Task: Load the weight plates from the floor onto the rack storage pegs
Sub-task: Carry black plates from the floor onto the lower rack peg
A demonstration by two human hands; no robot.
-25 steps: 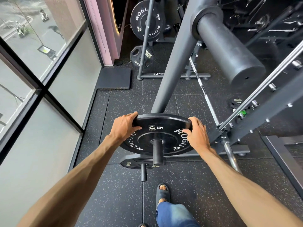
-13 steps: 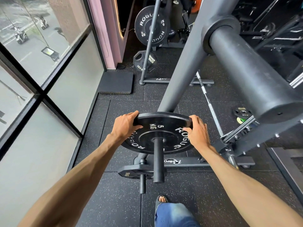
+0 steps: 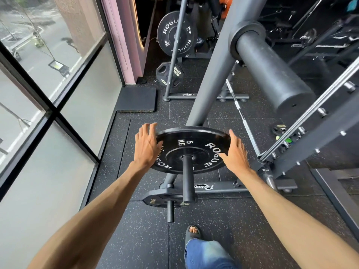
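One plate (image 3: 191, 150), "ROGUE 5 KG", on peg (image 3: 187, 179); left hand (image 3: 146, 146), right hand (image 3: 234, 152) spread, gripping nothing.

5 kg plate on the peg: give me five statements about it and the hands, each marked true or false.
1. The 5 kg plate sits on a peg. True.
2. Both hands grip the plate's rim tightly. False: the left hand and right hand have open, spread fingers.
3. A 15 kg plate hangs on a lower peg. True.
4. The plate reads "20 KG". False: it reads "5 KG".
5. The peg's end sticks out past the plate. True.
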